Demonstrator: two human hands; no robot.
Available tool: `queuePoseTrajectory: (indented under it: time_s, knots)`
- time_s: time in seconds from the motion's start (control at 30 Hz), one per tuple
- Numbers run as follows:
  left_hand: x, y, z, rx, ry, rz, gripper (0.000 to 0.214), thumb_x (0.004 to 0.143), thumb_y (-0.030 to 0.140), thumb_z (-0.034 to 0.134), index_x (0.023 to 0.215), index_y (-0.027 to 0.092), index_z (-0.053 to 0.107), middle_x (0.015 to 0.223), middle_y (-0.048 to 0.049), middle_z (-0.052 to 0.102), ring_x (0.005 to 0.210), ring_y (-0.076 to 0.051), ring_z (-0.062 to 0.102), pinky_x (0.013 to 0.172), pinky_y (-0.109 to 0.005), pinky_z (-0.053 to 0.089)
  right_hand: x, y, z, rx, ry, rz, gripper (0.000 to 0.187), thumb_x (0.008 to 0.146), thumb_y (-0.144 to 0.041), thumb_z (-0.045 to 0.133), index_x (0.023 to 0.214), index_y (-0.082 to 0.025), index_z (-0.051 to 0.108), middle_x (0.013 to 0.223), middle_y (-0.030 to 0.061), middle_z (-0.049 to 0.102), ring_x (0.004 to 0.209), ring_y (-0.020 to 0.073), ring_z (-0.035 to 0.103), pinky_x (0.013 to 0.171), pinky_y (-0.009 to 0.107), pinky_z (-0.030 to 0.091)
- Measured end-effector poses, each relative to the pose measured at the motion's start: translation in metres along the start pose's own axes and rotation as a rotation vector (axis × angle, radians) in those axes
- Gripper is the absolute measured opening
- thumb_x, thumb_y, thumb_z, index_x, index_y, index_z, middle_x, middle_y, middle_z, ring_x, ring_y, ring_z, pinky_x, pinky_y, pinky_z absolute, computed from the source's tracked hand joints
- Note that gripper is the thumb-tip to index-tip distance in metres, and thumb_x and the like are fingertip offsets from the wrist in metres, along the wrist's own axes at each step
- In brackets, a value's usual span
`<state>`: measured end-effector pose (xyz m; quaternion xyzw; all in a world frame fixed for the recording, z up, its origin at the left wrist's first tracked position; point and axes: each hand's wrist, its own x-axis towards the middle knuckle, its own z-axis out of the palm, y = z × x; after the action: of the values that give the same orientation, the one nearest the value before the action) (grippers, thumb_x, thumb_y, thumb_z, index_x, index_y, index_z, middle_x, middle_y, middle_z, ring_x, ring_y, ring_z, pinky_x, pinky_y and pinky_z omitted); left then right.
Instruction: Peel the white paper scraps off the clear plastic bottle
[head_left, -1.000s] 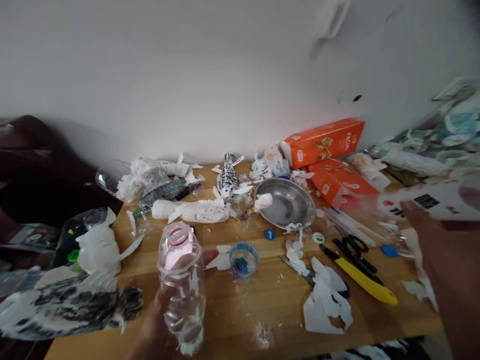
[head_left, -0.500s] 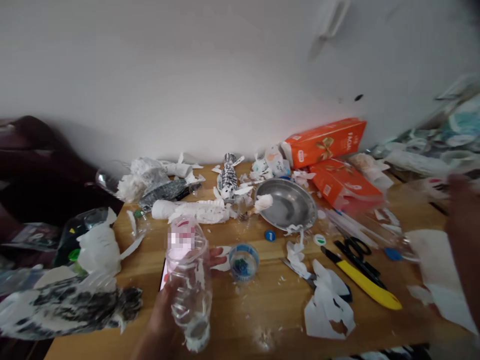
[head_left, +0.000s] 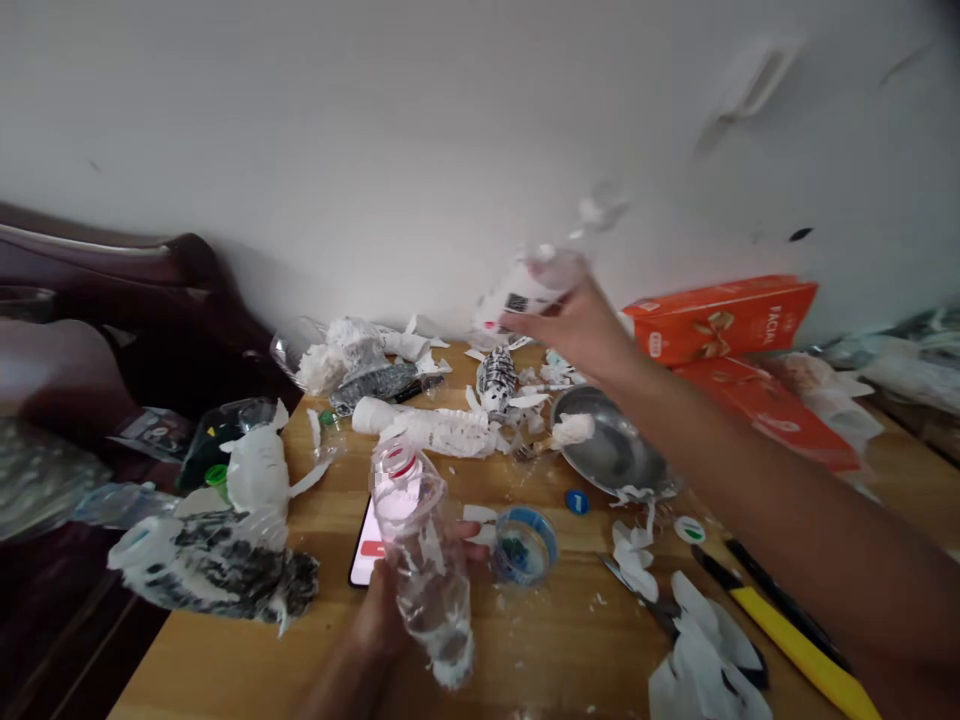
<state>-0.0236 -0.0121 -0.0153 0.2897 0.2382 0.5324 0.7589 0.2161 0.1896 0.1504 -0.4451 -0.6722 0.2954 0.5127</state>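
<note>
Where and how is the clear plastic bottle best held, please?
Probably around its rounded middle, coming from the near left, where the left hand already grips the clear plastic bottle: the long body suits a wrap, and the red-ringed mouth is left free.

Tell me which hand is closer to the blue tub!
Left. The left hand is just left of the tub; the right hand is higher and farther off.

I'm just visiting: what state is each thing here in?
Clear bottle: uncapped, held in the left hand
White item: blurred, held up in the right hand
Phone: lying down, screen lit
Metal bowl: open side up, partly hidden
Blue cap: loose on the table
Yellow-handled tool: lying down
</note>
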Motion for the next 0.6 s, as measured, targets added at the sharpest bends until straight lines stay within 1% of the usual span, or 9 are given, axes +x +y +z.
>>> queuePoseTrajectory:
  time_s: [0.07, 0.17, 0.2, 0.23, 0.3, 0.33, 0.4, 0.5, 0.6]
  knots:
    - [0.000, -0.002, 0.001, -0.074, 0.020, -0.028, 0.078, 0.074, 0.076, 0.066, 0.136, 0.029, 0.059, 0.120, -0.0109, 0.073, 0.100, -0.028, 0.071, 0.091, -0.042, 0.052, 0.039, 0.025, 0.033, -0.022, -0.071, 0.023, 0.072, 0.070, -0.038, 0.088, 0.128, -0.025, 0.047, 0.127, 0.0047, 0.062, 0.117, 0.0235, 0.060, 0.106, 0.042, 0.049]
    - [-0.003, -0.003, 0.005, -0.090, 0.013, -0.093, 0.077, 0.074, 0.074, 0.068, 0.134, 0.027, 0.061, 0.116, -0.0128, 0.073, 0.098, -0.030, 0.071, 0.088, -0.042, 0.053, 0.077, 0.070, 0.064, -0.091, -0.199, 0.130, 0.078, 0.063, -0.021, 0.092, 0.128, -0.018, 0.048, 0.119, 0.0075, 0.065, 0.113, 0.0262, 0.060, 0.105, 0.046, 0.049]
    - [-0.005, -0.004, 0.005, -0.064, -0.004, -0.120, 0.077, 0.074, 0.073, 0.068, 0.134, 0.026, 0.062, 0.115, -0.0141, 0.073, 0.097, -0.031, 0.072, 0.087, -0.043, 0.053, 0.083, 0.083, 0.070, -0.110, -0.243, 0.176, 0.074, 0.066, -0.020, 0.091, 0.128, -0.017, 0.049, 0.116, 0.0076, 0.065, 0.109, 0.0257, 0.062, 0.099, 0.046, 0.052]
    - [-0.006, -0.005, 0.005, -0.030, -0.025, -0.141, 0.077, 0.074, 0.072, 0.068, 0.134, 0.025, 0.061, 0.114, -0.0153, 0.073, 0.097, -0.032, 0.072, 0.087, -0.044, 0.054, 0.087, 0.095, 0.075, -0.125, -0.285, 0.225, 0.065, 0.073, -0.021, 0.086, 0.127, -0.016, 0.051, 0.115, 0.0076, 0.065, 0.104, 0.0240, 0.064, 0.093, 0.045, 0.056]
    - [-0.009, -0.008, 0.005, 0.033, -0.071, -0.151, 0.079, 0.073, 0.072, 0.070, 0.136, 0.027, 0.059, 0.115, -0.0157, 0.073, 0.097, -0.034, 0.072, 0.085, -0.046, 0.054, 0.089, 0.113, 0.080, -0.144, -0.354, 0.315, 0.043, 0.088, -0.026, 0.074, 0.126, -0.016, 0.055, 0.114, 0.0073, 0.064, 0.095, 0.0202, 0.065, 0.081, 0.039, 0.059]
    - [-0.010, -0.009, 0.004, 0.054, -0.098, -0.151, 0.081, 0.071, 0.072, 0.071, 0.138, 0.028, 0.058, 0.116, -0.0152, 0.072, 0.096, -0.034, 0.072, 0.084, -0.046, 0.054, 0.089, 0.119, 0.081, -0.147, -0.381, 0.349, 0.037, 0.093, -0.028, 0.069, 0.125, -0.016, 0.057, 0.115, 0.0073, 0.063, 0.093, 0.0189, 0.066, 0.077, 0.037, 0.060]
    - [-0.011, -0.010, 0.004, 0.085, -0.168, -0.161, 0.084, 0.069, 0.073, 0.072, 0.140, 0.031, 0.056, 0.120, -0.0149, 0.071, 0.097, -0.035, 0.072, 0.084, -0.047, 0.054, 0.088, 0.127, 0.080, -0.141, -0.420, 0.388, 0.034, 0.096, -0.030, 0.065, 0.126, -0.017, 0.057, 0.115, 0.0074, 0.063, 0.092, 0.0180, 0.065, 0.075, 0.035, 0.060]
    - [-0.011, -0.008, 0.005, 0.113, -0.253, -0.198, 0.087, 0.070, 0.074, 0.071, 0.143, 0.031, 0.052, 0.124, -0.0164, 0.069, 0.098, -0.035, 0.072, 0.084, -0.049, 0.054, 0.087, 0.130, 0.075, -0.112, -0.445, 0.380, 0.035, 0.095, -0.029, 0.066, 0.127, -0.017, 0.057, 0.116, 0.0075, 0.063, 0.092, 0.0181, 0.065, 0.075, 0.035, 0.060]
    - [-0.011, -0.006, 0.005, 0.113, -0.241, -0.206, 0.088, 0.071, 0.074, 0.070, 0.146, 0.031, 0.050, 0.125, -0.0171, 0.068, 0.100, -0.036, 0.071, 0.085, -0.049, 0.054, 0.086, 0.129, 0.075, -0.061, -0.443, 0.315, 0.034, 0.094, -0.029, 0.067, 0.124, -0.016, 0.059, 0.116, 0.0073, 0.063, 0.093, 0.0184, 0.065, 0.078, 0.036, 0.059]
